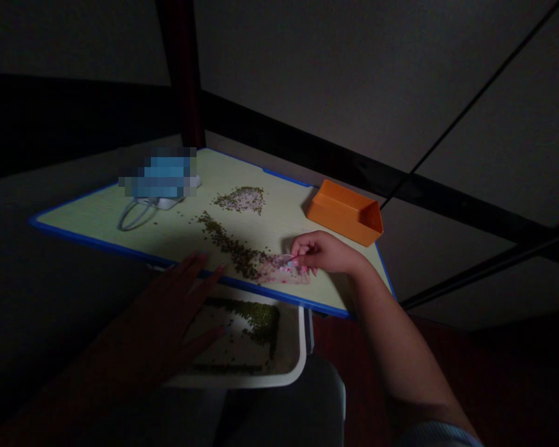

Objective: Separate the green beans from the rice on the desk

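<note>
My right hand point(323, 251) is over the right part of a pale board point(279, 217) with a blue edge. Its fingers pinch the edge of a small clear bag with a pink pattern point(279, 271), which lies near the board's front edge. A trail of small green-brown beans or seeds point(235, 248) runs up to the bag's left side. In shadow, my left hand point(186, 298) has its fingers spread at the board's front edge, above a white tub point(302, 341); it holds nothing I can see. More of the green grains point(261, 316) lie in the tub.
Toward the back of the board is another spread of grains point(242, 198). An orange box point(345, 214) stands at the back right. At the left is a blurred-out blue screen point(163, 177) with a looped cable point(133, 214). Walls rise close behind the board.
</note>
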`<state>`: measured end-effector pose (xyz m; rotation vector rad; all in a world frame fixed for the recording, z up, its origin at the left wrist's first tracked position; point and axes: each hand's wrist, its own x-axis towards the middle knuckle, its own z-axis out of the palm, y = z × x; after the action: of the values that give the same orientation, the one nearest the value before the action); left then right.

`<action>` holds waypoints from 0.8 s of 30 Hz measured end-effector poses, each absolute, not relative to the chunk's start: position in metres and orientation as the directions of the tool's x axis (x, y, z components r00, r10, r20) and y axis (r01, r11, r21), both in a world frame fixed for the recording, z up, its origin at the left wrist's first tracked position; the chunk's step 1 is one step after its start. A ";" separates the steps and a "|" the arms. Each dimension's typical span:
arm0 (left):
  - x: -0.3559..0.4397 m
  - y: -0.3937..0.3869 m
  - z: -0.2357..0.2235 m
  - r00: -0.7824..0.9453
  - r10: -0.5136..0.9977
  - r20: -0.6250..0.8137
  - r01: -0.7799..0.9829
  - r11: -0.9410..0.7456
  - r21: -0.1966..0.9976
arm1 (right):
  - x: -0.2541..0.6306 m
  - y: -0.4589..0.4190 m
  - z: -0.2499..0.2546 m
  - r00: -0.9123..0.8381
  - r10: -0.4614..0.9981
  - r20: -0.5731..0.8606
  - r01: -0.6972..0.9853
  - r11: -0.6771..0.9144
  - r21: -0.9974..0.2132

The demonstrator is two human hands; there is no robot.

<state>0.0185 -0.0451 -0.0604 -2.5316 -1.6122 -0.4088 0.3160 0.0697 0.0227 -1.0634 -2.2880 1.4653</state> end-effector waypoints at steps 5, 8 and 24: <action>0.017 -0.046 -0.060 0.405 0.866 0.292 0.895 -0.441 0.064 | 0.317 0.070 0.025 -0.731 0.659 -0.177 0.427 0.239 -0.872; 0.016 -0.046 -0.059 0.416 0.863 0.287 0.892 -0.449 0.058 | 0.322 0.070 0.030 -0.716 0.685 -0.133 0.419 0.269 -0.867; 0.020 -0.048 -0.054 0.412 0.869 0.272 0.899 -0.437 0.035 | 0.326 0.076 0.027 -0.698 0.701 -0.144 0.482 0.312 -0.819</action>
<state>0.0199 -0.0480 -0.0541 -2.5403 -1.5978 -0.3807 0.3262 0.0759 0.0268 -1.0787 -2.3395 1.3320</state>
